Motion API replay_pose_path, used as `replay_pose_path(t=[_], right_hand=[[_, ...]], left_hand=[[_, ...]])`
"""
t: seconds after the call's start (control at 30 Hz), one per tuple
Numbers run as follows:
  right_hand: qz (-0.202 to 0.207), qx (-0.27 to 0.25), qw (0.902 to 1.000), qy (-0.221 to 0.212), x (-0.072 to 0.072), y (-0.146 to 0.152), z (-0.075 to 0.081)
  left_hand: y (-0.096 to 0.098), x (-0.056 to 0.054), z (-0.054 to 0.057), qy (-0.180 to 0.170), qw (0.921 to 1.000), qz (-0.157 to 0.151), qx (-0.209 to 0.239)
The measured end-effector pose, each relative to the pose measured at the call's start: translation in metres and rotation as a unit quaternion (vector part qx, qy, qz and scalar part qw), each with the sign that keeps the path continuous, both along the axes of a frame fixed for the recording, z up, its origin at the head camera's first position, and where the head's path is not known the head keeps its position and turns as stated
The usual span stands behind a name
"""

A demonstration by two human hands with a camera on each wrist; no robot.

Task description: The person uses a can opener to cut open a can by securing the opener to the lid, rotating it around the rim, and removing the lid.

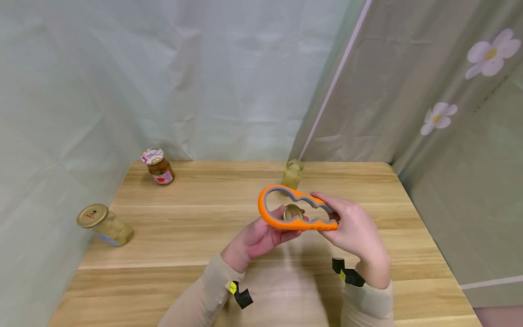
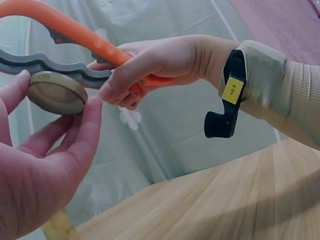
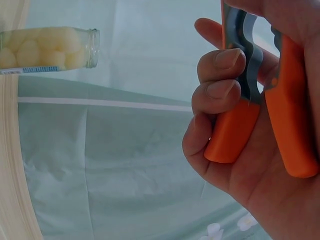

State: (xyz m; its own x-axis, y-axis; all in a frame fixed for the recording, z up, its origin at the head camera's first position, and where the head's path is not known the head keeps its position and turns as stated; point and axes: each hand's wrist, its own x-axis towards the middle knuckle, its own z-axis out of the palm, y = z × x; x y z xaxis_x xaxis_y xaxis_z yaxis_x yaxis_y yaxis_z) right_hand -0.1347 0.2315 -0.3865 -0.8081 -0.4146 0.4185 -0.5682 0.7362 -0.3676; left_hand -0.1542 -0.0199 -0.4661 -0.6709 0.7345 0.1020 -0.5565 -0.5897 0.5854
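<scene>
My left hand pinches a gold jar lid at its rim between thumb and fingers. Over the lid, my right hand grips an orange and grey jar opener by its handle end, fingers curled round both arms, as the right wrist view shows. In the head view the lid appears through the opener's gap. Behind the hands stands a lidless glass jar of pale round fruit; its open mouth also shows in the right wrist view.
At the table's left stands a jar with a gold lid and pale fruit. Farther back on the left is a brown jar with a pink-and-white lid. Curtains rise close behind the wooden table and along its sides.
</scene>
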Motion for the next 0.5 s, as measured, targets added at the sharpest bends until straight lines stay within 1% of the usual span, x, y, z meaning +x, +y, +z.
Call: replay_pose_path(t=[0.1,0.23,0.43,0.5], right_hand=[[-0.007,-0.003,1.0,-0.006,0.0016,0.0018,0.001],[-0.006,-0.008,0.9999,-0.009,0.0029,0.003,0.0021],[0.009,-0.015,0.9998,-0.009,0.003,0.0029,0.0042],[0.014,-0.017,0.9997,-0.009,0.003,0.0027,0.0049]], left_hand=[[0.001,-0.0008,-0.0008,-0.015,0.9998,0.002,-0.01],[0.0013,-0.0014,-0.0014,-0.026,0.9995,0.003,-0.018],[0.0007,-0.0021,-0.0011,-0.029,0.9989,0.012,-0.034],[0.0003,-0.0024,-0.0008,-0.033,0.9989,0.013,-0.033]])
